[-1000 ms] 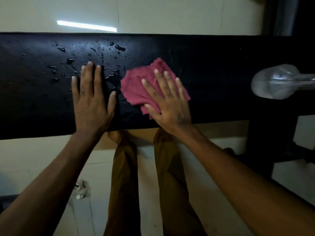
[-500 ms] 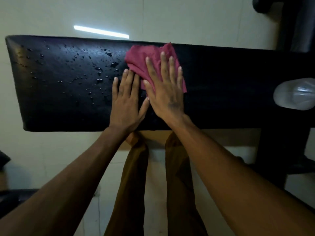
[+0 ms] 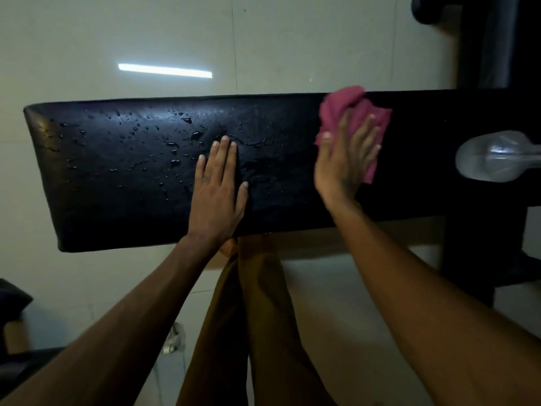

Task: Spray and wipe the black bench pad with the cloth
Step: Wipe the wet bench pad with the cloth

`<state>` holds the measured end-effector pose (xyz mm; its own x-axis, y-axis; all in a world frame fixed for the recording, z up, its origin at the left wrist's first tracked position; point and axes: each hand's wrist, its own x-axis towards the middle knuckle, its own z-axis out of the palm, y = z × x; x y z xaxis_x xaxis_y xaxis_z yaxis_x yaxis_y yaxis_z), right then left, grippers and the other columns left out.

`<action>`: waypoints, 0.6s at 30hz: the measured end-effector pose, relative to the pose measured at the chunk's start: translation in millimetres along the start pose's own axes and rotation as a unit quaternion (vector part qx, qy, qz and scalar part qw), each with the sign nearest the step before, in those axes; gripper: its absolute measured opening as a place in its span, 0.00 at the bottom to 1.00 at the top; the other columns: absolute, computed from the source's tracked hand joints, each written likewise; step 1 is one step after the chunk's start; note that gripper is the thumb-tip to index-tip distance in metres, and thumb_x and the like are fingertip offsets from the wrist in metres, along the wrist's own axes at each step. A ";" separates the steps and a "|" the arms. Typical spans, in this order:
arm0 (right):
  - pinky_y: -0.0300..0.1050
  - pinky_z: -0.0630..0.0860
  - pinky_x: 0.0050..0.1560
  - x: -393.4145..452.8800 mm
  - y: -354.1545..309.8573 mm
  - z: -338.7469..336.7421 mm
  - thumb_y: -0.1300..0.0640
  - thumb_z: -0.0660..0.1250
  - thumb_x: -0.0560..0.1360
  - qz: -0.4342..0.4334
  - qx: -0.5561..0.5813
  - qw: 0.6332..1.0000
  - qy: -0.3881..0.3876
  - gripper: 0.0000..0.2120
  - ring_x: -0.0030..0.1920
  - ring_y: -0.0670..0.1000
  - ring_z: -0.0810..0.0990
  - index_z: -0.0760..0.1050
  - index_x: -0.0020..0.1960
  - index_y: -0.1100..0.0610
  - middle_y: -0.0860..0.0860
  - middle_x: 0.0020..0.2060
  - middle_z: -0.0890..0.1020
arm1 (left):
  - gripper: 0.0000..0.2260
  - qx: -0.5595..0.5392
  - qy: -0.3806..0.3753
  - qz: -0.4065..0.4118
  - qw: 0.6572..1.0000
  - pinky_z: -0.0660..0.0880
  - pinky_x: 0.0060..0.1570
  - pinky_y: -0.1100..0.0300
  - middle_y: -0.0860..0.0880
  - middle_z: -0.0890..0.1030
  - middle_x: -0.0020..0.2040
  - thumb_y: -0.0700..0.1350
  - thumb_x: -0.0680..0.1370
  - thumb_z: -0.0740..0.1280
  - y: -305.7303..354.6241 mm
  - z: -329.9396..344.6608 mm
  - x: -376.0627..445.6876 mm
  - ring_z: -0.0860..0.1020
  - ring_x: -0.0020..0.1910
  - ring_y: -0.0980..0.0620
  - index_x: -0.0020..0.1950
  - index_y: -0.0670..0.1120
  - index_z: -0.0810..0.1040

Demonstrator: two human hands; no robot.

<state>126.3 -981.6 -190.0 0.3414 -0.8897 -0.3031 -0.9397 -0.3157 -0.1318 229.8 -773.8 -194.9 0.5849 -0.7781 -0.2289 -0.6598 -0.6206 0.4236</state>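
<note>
Presently we note both hands flat on the black bench pad (image 3: 117, 183). Left hand (image 3: 216, 194): fingers straight and close together, palm pressed on the wet pad near its middle, holding nothing. Right hand (image 3: 345, 159): fingers spread and straight, pressing the pink cloth (image 3: 351, 112) down at about 2 o'clock from the left hand; the two hands are well apart. The cloth is bunched, its top edge at the pad's far rim. Water droplets (image 3: 172, 148) bead the pad from 9 to 12 o'clock of the left hand. A clear plastic bottle (image 3: 494, 159) lies on the bench at 3 o'clock of the cloth. Pale tiled floor (image 3: 336, 48) lies beyond, with a bright light strip (image 3: 165, 70) reflected in it. Both forearms reach forward from the lower corners, brown trousers (image 3: 263, 317) between them.
</note>
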 end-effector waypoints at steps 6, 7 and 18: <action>0.56 0.37 0.79 -20.7 -19.0 5.9 0.41 0.44 0.83 -0.305 -0.071 0.944 -0.101 0.30 0.82 0.58 0.42 0.45 0.83 0.48 0.57 0.82 0.44 | 0.30 0.017 -0.014 0.003 1.000 0.44 0.81 0.49 0.42 0.52 0.83 0.52 0.84 0.55 -1.0 -4.4 0.6 0.50 0.82 0.45 0.82 0.40 0.53; 0.56 0.38 0.80 -11.4 -6.6 2.2 0.42 0.45 0.84 -0.314 -0.081 0.941 -0.102 0.29 0.82 0.57 0.42 0.45 0.83 0.48 0.56 0.82 0.45 | 0.30 0.017 -0.019 0.004 1.000 0.44 0.81 0.49 0.42 0.52 0.83 0.52 0.84 0.55 -1.9 -6.3 0.8 0.50 0.82 0.46 0.82 0.40 0.53; 0.58 0.43 0.80 70.0 45.3 -27.8 0.44 0.48 0.84 0.001 -0.006 1.000 0.014 0.27 0.82 0.60 0.47 0.54 0.82 0.49 0.58 0.82 0.51 | 0.29 -0.006 -0.014 -0.040 0.999 0.48 0.81 0.45 0.42 0.55 0.83 0.50 0.83 0.57 10.9 -9.2 5.6 0.51 0.82 0.45 0.82 0.39 0.55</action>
<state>107.0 -1067.3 -190.9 0.3383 -0.8993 -0.2772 -0.9408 -0.3170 -0.1200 230.2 -784.0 -183.5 0.6223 -0.7280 -0.2876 -0.6047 -0.6804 0.4140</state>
